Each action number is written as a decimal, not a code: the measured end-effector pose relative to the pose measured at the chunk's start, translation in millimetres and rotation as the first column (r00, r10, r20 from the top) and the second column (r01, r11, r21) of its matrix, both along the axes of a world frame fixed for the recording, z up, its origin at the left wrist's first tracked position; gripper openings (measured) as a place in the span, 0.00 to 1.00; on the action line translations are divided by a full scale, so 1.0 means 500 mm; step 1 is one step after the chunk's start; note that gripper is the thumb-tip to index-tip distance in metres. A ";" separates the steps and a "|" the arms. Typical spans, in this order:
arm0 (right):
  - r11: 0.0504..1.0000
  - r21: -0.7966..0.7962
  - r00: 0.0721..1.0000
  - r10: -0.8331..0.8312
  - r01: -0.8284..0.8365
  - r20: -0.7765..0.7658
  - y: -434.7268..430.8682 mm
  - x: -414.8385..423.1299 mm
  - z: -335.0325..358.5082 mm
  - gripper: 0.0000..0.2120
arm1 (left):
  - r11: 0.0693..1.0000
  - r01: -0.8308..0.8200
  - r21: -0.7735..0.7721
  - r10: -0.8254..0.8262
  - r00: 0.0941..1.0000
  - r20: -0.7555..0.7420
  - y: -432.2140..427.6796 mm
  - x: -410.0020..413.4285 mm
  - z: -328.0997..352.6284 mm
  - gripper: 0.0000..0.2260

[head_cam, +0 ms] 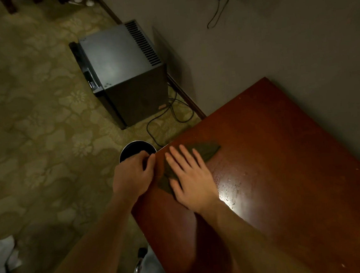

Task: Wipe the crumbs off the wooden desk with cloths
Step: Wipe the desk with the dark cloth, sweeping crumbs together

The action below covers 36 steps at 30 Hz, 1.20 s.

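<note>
A reddish wooden desk (283, 149) fills the right half of the view. A dark green cloth (206, 151) lies near the desk's left corner. My right hand (191, 178) presses flat on the cloth with fingers spread. My left hand (134, 174) is cupped at the desk's left edge, just beside the cloth, fingers curled; whether it holds anything is hidden. Small pale crumbs (232, 186) speckle the shiny patch of desk right of my right hand.
A round dark bin (132, 149) stands on the floor right below the desk corner, under my left hand. A black mini fridge (124, 74) sits by the wall with cables (169, 120) trailing on the patterned carpet. A chair frame (139, 266) is near the bottom.
</note>
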State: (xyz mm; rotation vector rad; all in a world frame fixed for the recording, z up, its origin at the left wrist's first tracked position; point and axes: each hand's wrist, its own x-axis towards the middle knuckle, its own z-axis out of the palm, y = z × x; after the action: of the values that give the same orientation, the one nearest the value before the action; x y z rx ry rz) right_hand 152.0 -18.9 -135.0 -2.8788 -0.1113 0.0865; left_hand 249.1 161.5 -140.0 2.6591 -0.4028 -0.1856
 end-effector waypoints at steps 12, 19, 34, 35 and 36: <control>0.879 -0.040 0.880 -0.473 0.474 0.039 -0.172 0.038 -0.013 0.30 | 1.000 -0.023 -0.005 0.023 0.999 -0.025 0.002 0.006 -0.014 0.21; 0.852 -0.031 0.851 -0.521 0.523 0.061 -0.220 0.143 -0.015 0.31 | 0.999 0.006 0.039 -0.006 1.000 0.004 -0.004 0.011 -0.021 0.17; 0.952 0.004 0.952 0.307 -0.307 -0.007 0.013 -0.061 0.003 0.33 | 0.787 -0.310 -0.533 0.229 0.949 -0.215 0.016 0.008 0.005 0.17; 0.951 0.008 0.951 0.310 -0.310 -0.008 -0.001 -0.076 0.002 0.33 | 0.711 -0.404 -0.575 0.297 0.914 -0.275 0.023 0.012 0.012 0.19; 0.959 0.014 0.959 0.284 -0.284 -0.011 -0.014 -0.085 0.001 0.33 | 0.658 -0.476 -0.583 0.354 0.879 -0.318 0.028 0.014 0.020 0.21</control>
State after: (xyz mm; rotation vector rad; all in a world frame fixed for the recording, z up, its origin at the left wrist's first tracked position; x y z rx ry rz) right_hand 109.3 -25.8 -134.3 -2.8290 -0.5208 0.1573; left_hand 256.1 175.4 -130.2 1.9406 0.1995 -0.1069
